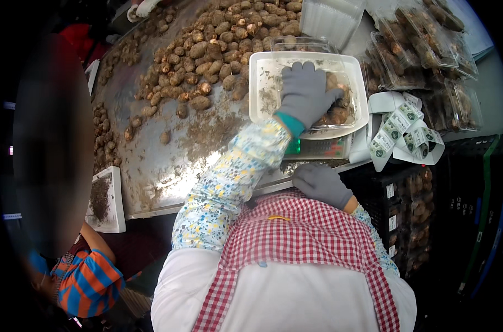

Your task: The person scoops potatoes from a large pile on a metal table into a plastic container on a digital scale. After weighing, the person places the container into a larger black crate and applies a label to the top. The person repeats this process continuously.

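Observation:
My left hand [305, 95], in a grey glove, lies palm down with fingers stretched out on a clear plastic clamshell box [340, 113]. Small taro show through its right side; the rest is under my hand. Beneath the box is a white tray [254, 88] on a weighing scale [320, 148] with a green-lit display. My right hand [322, 184], also grey-gloved, is curled closed at the table's front edge, close to my checked apron. Its fingertips are turned out of sight, so what they hold, if anything, is hidden.
Loose taro [218, 47] are heaped across the soiled metal table [146, 193]. Stacked empty clear boxes [331, 22] stand behind the tray. Filled boxes [395, 61] and a curling label strip [395, 133] lie right. Black crates [387, 210] stand below; a person in stripes [91, 282] is lower left.

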Action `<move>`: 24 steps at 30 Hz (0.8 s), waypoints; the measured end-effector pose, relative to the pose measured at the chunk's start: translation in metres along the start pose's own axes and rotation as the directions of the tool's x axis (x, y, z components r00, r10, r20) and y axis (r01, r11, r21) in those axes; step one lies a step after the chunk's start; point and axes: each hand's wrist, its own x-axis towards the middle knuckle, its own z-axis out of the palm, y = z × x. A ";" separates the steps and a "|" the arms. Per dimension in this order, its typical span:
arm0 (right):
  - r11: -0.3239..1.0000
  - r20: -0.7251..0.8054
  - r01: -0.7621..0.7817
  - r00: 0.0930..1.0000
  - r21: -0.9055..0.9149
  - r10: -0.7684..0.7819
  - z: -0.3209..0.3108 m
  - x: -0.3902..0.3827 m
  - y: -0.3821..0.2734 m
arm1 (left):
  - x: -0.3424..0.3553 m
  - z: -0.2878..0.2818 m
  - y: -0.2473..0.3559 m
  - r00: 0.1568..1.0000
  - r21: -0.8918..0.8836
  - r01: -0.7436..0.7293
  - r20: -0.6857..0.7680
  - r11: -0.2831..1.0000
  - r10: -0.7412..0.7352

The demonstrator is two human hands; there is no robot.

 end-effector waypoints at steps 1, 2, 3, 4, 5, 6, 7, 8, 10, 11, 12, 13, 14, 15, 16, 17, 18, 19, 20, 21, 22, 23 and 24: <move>1.000 -0.031 -0.022 0.999 0.014 0.023 -0.003 -0.003 0.001 | -0.007 0.003 -0.003 0.995 -0.018 -0.030 -0.097 0.999 0.029; 1.000 -0.054 -0.021 0.998 0.022 0.022 -0.006 -0.006 0.002 | -0.017 0.004 -0.010 0.988 -0.007 -0.045 -0.145 0.999 0.044; 0.999 -0.077 -0.012 0.997 0.038 0.015 -0.009 -0.009 0.002 | -0.029 0.005 -0.020 0.968 -0.079 -0.007 -0.249 0.997 -0.013; 0.996 -0.026 -0.074 0.997 0.053 0.076 -0.012 -0.012 0.002 | -0.042 0.005 -0.034 0.947 -0.128 0.045 -0.310 0.991 -0.083; 0.987 -0.016 -0.135 0.990 0.090 0.137 -0.015 -0.015 0.002 | -0.056 0.004 -0.052 0.893 -0.141 0.046 -0.438 0.989 -0.104; 0.981 -0.045 -0.165 0.984 0.105 0.170 -0.017 -0.017 0.002 | -0.071 0.002 -0.074 0.908 -0.196 0.134 -0.367 0.971 -0.200; 0.977 -0.078 -0.188 0.977 0.102 0.196 -0.018 -0.019 0.002 | -0.086 0.000 -0.097 0.893 -0.213 0.147 -0.392 0.966 -0.223; 0.972 -0.073 -0.197 0.976 0.125 0.207 -0.019 -0.019 0.001 | -0.097 -0.001 -0.120 0.882 -0.221 0.319 -0.286 0.922 -0.374; 0.959 -0.056 -0.228 0.969 0.167 0.240 -0.018 -0.015 0.001 | -0.109 0.000 -0.165 0.805 -0.257 0.510 -0.193 0.821 -0.561; 0.967 -0.054 -0.202 0.976 0.156 0.212 -0.017 -0.012 0.000 | -0.109 0.001 -0.186 0.762 -0.300 0.560 -0.179 0.772 -0.622; 0.974 -0.049 -0.176 0.982 0.145 0.185 -0.015 -0.006 0.000 | -0.107 0.004 -0.202 0.693 -0.345 0.642 -0.123 0.685 -0.711; 0.980 -0.043 -0.149 0.987 0.133 0.156 -0.012 0.000 -0.001 | -0.101 0.011 -0.212 0.740 -0.334 0.600 -0.115 0.727 -0.663; 0.980 -0.022 -0.121 0.992 0.155 0.126 -0.009 0.006 -0.002 | -0.091 0.020 -0.218 0.763 -0.325 0.592 -0.070 0.738 -0.643; 0.979 0.000 -0.095 0.995 0.179 0.096 -0.004 0.014 -0.004 | -0.086 0.028 -0.220 0.781 -0.330 0.581 -0.031 0.744 -0.623; 0.977 0.024 -0.071 0.997 0.203 0.067 0.000 0.020 -0.006 | -0.083 0.038 -0.216 0.790 -0.216 0.602 0.017 0.769 -0.614; 0.977 0.039 -0.050 0.998 0.207 0.043 0.005 0.025 -0.008 | -0.079 0.047 -0.210 0.795 -0.115 0.607 0.060 0.787 -0.604; 0.977 0.053 -0.034 0.998 0.209 0.024 0.008 0.029 -0.011 | -0.075 0.053 -0.207 0.794 -0.020 0.600 0.142 0.800 -0.591; 0.977 0.067 -0.026 0.998 0.210 0.013 0.011 0.031 -0.013 | -0.072 0.055 -0.205 0.788 -0.015 0.609 0.125 0.793 -0.602; 0.950 0.117 -0.123 0.989 0.287 0.093 0.013 0.032 -0.015 | -0.071 0.057 -0.204 0.781 -0.018 0.615 0.148 0.788 -0.606; 0.968 0.093 -0.093 0.993 0.235 0.072 0.014 0.030 -0.016 | -0.071 0.057 -0.203 0.792 -0.035 0.605 0.129 0.796 -0.597; 0.981 0.076 -0.051 0.996 0.186 0.038 0.013 0.028 -0.017 | -0.075 0.053 -0.205 0.791 -0.168 0.612 0.148 0.773 -0.594; 0.992 0.054 0.001 0.999 0.124 -0.008 0.011 0.023 -0.017 | -0.078 0.050 -0.207 0.779 -0.213 0.624 0.093 0.752 -0.620; 0.986 0.057 -0.061 0.997 0.153 0.052 0.009 0.019 -0.017 | -0.087 0.046 -0.210 0.674 -0.558 0.685 0.240 0.469 -0.699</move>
